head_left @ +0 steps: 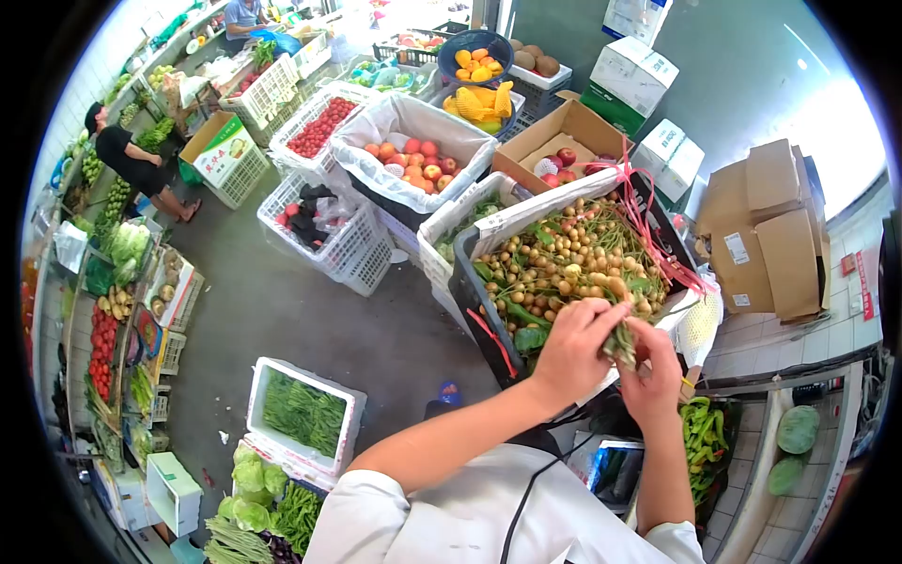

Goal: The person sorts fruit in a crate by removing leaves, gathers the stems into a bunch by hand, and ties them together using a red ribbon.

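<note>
My left hand is closed at the near edge of a black crate heaped with small round brown fruits on stems with green leaves. Right beside it, my right hand has its fingers closed round a small greenish-brown bundle of stems. The left fingertips also press on this bundle from the other side. Pink ribbon hangs over the crate's right side.
Crates of apples and tomatoes stand beyond. A foam box of greens sits at the lower left, green peppers at the right. A person stands at the far left; another is at the back.
</note>
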A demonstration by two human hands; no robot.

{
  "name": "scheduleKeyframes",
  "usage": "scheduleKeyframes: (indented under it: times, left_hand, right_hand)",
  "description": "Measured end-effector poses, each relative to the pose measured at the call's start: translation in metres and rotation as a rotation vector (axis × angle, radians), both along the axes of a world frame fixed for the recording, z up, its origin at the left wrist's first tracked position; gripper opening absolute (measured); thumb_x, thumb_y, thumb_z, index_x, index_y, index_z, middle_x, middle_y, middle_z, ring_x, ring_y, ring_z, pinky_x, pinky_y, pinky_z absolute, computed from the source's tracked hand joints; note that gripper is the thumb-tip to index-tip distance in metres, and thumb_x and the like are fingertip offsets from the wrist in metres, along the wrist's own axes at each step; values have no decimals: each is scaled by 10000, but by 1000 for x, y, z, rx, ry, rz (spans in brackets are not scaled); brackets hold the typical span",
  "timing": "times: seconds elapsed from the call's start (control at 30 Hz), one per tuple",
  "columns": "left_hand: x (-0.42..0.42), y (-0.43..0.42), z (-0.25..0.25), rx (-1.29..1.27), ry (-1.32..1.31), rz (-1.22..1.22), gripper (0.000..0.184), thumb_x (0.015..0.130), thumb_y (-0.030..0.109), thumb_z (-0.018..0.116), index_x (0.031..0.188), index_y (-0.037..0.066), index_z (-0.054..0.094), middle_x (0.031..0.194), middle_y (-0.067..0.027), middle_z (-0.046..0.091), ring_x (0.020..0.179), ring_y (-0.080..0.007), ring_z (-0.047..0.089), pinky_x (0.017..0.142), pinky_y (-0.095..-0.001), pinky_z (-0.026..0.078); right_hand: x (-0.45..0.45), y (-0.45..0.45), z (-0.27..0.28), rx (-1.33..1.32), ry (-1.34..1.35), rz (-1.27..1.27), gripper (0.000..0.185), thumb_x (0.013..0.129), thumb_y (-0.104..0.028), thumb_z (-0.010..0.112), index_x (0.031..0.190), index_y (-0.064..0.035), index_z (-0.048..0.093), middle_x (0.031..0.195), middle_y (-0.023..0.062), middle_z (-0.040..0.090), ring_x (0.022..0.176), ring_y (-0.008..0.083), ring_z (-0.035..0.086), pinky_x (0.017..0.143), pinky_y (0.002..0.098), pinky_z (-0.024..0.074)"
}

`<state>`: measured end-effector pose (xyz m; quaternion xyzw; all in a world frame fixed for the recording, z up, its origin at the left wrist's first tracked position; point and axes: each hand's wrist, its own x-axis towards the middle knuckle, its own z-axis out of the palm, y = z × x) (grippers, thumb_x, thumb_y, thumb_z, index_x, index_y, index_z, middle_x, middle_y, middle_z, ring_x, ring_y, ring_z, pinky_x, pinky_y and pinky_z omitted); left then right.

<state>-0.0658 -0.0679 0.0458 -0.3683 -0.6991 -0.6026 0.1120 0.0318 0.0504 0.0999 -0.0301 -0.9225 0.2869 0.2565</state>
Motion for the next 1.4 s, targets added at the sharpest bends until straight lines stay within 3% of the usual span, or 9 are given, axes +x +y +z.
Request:
scheduleKeyframes:
  times: [0.1, 0.3, 0.43, 0.53, 0.7, 0.8, 0.9, 1.1, 1.4]
  left_hand:
    - [-12, -6, -4, 47, -45, 56, 472, 776, 129, 859, 1226, 68, 729, 1070, -123, 657, 971, -294, 650, 814, -376, 535]
    - [-38, 5, 19, 77, -45, -24, 398, 802, 149, 864, 1174, 69, 746, 1011, -104, 674, 888, -239, 666, 760, -329, 533]
    - [-69, 24, 57, 117, -60, -116, 320, 810, 163, 858, 1107, 91, 765, 951, -90, 676, 809, -226, 663, 712, -339, 522]
    - [-100, 20, 97, 234, -46, -244, 212, 819, 177, 844, 1023, 133, 803, 901, -72, 674, 804, -226, 657, 710, -330, 515]
    - [-188, -8, 149, 532, -50, -428, 113, 832, 94, 832, 918, 46, 777, 848, -66, 704, 806, -171, 639, 702, -313, 490]
    - [-250, -53, 176, 463, -447, -562, 124, 896, 150, 819, 945, 38, 801, 755, 20, 701, 611, -38, 546, 548, -232, 424]
    - [-312, -95, 189, 363, -584, -501, 269, 889, 188, 826, 1080, 8, 762, 931, -75, 764, 817, -120, 733, 680, -236, 593]
    - [-413, -135, 169, 290, -414, -182, 243, 899, 182, 821, 1016, -14, 738, 904, -72, 731, 754, -101, 698, 628, -213, 554]
    - [-542, -154, 102, 292, -601, 39, 325, 908, 173, 809, 1101, -61, 693, 1041, -96, 713, 842, -125, 697, 687, -222, 576]
  right_hand:
    - [12, -18, -32, -268, 208, 60, 508, 847, 87, 731, 1323, 17, 569, 968, 98, 671, 736, 151, 602, 643, 263, 501]
    - [49, -51, -55, -109, 218, 188, 427, 765, 70, 771, 1163, -28, 654, 877, 101, 676, 709, 257, 641, 611, 344, 524]
    - [49, -70, -58, 59, 64, 128, 444, 742, 2, 817, 1157, -29, 664, 925, 125, 670, 844, 286, 642, 762, 375, 528]
    - [47, -91, -70, 27, -48, -62, 477, 748, -67, 842, 1189, -33, 664, 1076, 149, 642, 976, 316, 616, 842, 397, 512]
    - [10, -123, -78, 67, -215, -488, 484, 799, -126, 823, 1246, -58, 650, 1190, 169, 625, 1053, 367, 592, 905, 439, 482]
    - [-10, -134, -87, 10, -214, -657, 434, 836, -107, 770, 1247, -44, 648, 1193, 175, 633, 1065, 365, 595, 937, 425, 478]
    - [-24, -141, -92, 97, -182, -760, 290, 853, -76, 737, 1137, -35, 698, 1106, 158, 672, 1020, 347, 607, 910, 411, 487]
    - [-31, -141, -87, 72, -174, -777, 229, 857, -55, 719, 1084, -33, 697, 977, 132, 693, 930, 320, 632, 860, 395, 461]
    - [-32, -142, -85, 78, -224, -790, 183, 880, -55, 704, 1058, -15, 715, 1000, 133, 692, 932, 306, 631, 860, 387, 473]
